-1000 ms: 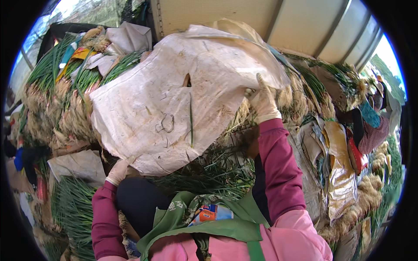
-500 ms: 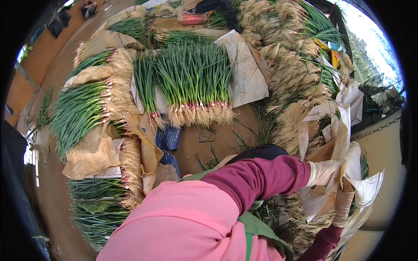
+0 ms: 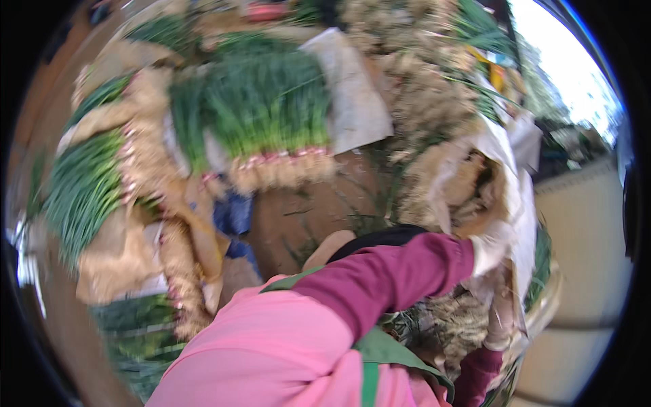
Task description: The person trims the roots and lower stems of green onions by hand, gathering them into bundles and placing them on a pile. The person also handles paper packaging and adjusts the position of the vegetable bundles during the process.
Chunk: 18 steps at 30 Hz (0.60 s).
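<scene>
My left hand (image 3: 489, 252), in a pale glove below a maroon sleeve, reaches across to the right and grips a crumpled whitish-brown paper sheet (image 3: 519, 197). Below it my right hand (image 3: 500, 324), also gloved, is closed on the lower part of the same sheet, with its fingertips blurred and partly hidden. Under and beside the paper lie bundles of spring onions, their straw-coloured roots (image 3: 451, 325) toward me and some green leaves (image 3: 540, 268) showing past the sheet's outer side.
Spring onions (image 3: 268, 102) lie in a neat row on paper ahead. More bundles (image 3: 91, 176) line the left, with brown paper (image 3: 115, 254) among them. A root pile (image 3: 420, 88) runs along the right, beside a pale panel (image 3: 576, 251). Leaf scraps litter the brown floor (image 3: 285, 217).
The view has shifted and blurred, so the scene sits farther left. The held paper has moved with my hands and now arches more upright, with a hollow showing beneath it.
</scene>
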### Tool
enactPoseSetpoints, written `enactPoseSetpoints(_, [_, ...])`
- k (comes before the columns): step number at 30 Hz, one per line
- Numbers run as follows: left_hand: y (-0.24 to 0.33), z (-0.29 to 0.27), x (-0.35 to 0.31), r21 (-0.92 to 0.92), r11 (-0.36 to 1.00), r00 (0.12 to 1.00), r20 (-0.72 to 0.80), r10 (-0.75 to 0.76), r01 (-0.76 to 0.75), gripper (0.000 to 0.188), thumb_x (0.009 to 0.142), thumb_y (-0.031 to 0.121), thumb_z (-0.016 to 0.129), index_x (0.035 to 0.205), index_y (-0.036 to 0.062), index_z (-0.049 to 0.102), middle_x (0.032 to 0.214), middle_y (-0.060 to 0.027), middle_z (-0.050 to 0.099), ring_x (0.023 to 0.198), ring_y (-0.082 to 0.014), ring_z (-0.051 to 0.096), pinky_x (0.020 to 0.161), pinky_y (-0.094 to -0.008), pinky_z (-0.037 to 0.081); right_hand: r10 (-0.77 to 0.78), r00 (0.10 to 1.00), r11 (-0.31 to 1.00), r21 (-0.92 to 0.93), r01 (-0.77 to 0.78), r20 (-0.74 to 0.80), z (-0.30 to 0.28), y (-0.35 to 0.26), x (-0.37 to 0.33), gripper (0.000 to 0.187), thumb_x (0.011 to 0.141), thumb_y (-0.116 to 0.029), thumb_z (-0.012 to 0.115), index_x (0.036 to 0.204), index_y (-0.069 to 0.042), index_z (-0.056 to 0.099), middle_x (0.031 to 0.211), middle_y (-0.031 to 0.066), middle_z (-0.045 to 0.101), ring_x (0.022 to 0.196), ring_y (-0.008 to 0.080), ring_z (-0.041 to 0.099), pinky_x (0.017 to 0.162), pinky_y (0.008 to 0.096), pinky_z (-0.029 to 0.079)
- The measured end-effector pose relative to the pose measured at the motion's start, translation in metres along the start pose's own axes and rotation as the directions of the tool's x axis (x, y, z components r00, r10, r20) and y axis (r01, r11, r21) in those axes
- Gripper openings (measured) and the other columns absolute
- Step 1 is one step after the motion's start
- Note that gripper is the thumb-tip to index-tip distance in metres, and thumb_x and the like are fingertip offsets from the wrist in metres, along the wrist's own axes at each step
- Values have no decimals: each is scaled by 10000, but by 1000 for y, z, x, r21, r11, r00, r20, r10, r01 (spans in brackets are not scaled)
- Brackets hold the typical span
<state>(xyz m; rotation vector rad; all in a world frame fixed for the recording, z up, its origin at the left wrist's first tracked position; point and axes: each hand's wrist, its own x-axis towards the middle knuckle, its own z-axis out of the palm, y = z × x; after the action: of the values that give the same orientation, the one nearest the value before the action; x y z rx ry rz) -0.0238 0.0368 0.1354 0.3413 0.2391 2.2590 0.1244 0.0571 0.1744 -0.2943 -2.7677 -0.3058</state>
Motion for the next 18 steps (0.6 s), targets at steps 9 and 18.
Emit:
enactPoseSetpoints(9, [121,38,2,85,994,996,50,-77,73,185,776,-30,457,945,-50,529,872,-118,568,787,-183,582,717,-282,492,147,887,978,196,-65,-439,-26,-45,-6,457,693,18,574,1131,-75,486,1049,154,534,974,352,512,799,391,420])
enactPoseSetpoints(18, [257,90,-35,276,958,995,82,57,-77,334,798,162,515,1081,-13,499,1073,-143,532,1003,-249,511,901,-366,399,302,914,895,411,-175,-269,-12,-3,-57,522,683,72,519,1183,-61,450,1160,137,482,1044,301,483,878,352,398])
